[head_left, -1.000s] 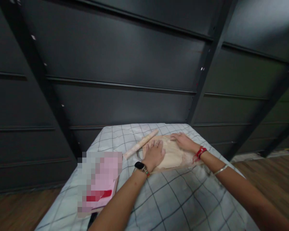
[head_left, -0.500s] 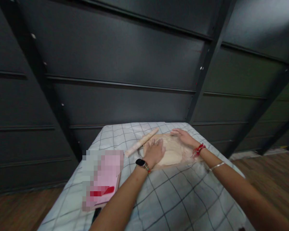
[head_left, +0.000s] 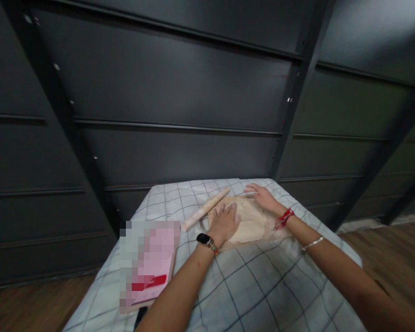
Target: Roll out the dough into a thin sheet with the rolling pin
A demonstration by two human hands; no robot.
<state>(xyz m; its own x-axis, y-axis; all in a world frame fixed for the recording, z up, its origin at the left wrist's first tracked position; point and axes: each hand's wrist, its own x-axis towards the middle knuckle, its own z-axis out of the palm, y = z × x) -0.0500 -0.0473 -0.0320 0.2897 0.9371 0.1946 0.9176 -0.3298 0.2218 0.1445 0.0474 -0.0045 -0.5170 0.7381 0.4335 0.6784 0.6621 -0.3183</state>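
Note:
A flat sheet of pale dough [head_left: 251, 223] lies on a wooden board at the far end of a table covered with a checked cloth [head_left: 249, 286]. My left hand [head_left: 224, 222] rests palm down on the dough's left part, fingers stretched out. My right hand [head_left: 263, 197] lies flat on the dough's far right edge, fingers spread. A wooden rolling pin [head_left: 204, 209] lies loose on the cloth just left of the dough, untouched. A black watch sits on my left wrist, a red thread and a metal bangle on my right arm.
A pink, blurred flat item [head_left: 148, 263] lies at the table's near left, with a dark object [head_left: 140, 317] at its front edge. Dark metal wall panels [head_left: 180, 92] rise right behind the table. Wooden floor [head_left: 394, 249] shows on both sides.
My right hand has slid a little farther toward the dough's far edge. My left hand stays pressed on the dough. The view has shifted slightly.

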